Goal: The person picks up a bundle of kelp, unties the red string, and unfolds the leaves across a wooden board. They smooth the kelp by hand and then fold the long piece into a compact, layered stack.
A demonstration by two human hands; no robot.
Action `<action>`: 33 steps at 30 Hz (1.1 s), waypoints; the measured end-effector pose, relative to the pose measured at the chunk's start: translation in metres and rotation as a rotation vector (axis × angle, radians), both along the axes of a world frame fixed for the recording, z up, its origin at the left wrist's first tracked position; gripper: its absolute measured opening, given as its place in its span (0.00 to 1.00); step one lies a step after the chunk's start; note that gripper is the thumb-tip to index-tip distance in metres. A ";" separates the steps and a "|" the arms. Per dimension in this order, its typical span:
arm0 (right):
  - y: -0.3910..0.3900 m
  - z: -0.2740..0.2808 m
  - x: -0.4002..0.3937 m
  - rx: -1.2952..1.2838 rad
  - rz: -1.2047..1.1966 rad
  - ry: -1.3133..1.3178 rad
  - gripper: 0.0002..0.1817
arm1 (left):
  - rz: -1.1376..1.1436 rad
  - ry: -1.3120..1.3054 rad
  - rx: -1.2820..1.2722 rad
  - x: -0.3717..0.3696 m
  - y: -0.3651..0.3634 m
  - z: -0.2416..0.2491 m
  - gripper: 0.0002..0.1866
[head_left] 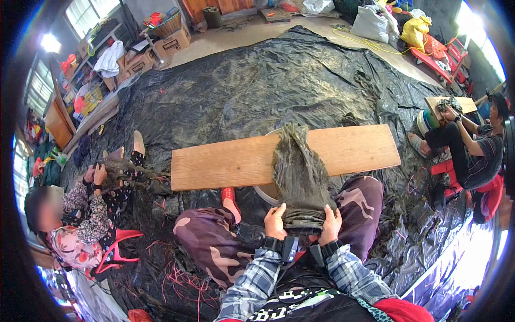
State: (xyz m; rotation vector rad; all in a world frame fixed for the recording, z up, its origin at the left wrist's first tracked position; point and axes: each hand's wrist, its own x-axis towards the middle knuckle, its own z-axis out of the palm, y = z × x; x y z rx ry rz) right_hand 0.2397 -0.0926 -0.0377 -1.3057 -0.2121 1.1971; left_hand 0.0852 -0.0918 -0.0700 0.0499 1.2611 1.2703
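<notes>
A long, wrinkled, greenish-brown strip of kelp (300, 169) drapes over a wooden board (225, 162) and hangs down toward my lap. Its near end is gathered into a flat, folded bundle between my knees. At the left edge of this bundle, my left hand (276, 221) is closed, thumb on top. My right hand (330, 225) grips the right edge in the same way. The fingers under the bundle are mostly hidden. Beneath the board, part of a pale round tub (264, 194) shows.
A black plastic sheet (209, 96) covers the floor. One person (80, 214) sits at left handling similar kelp; another person (472, 139) works at a board on the right. Pink string (188, 282) lies at lower left. Cardboard boxes (174, 42) and sacks (370, 24) stand behind.
</notes>
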 end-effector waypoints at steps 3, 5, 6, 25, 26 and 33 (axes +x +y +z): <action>-0.002 -0.011 0.005 0.034 -0.041 -0.006 0.08 | 0.129 0.039 -0.009 0.005 0.001 0.001 0.08; -0.006 -0.025 0.008 0.097 0.033 -0.110 0.08 | 0.205 -0.002 0.024 0.007 -0.001 0.008 0.09; -0.006 -0.027 0.009 0.097 0.033 -0.110 0.08 | 0.205 -0.002 0.023 0.007 -0.001 0.002 0.09; 0.006 -0.011 0.017 -0.108 0.410 0.237 0.10 | -0.097 -0.213 -0.014 -0.007 0.008 0.016 0.17; 0.006 -0.011 0.017 -0.096 0.350 0.249 0.07 | -0.035 -0.158 0.009 -0.007 0.006 0.009 0.16; 0.002 0.006 0.012 -0.017 0.202 0.188 0.09 | 0.138 -0.055 0.070 0.001 0.004 0.013 0.13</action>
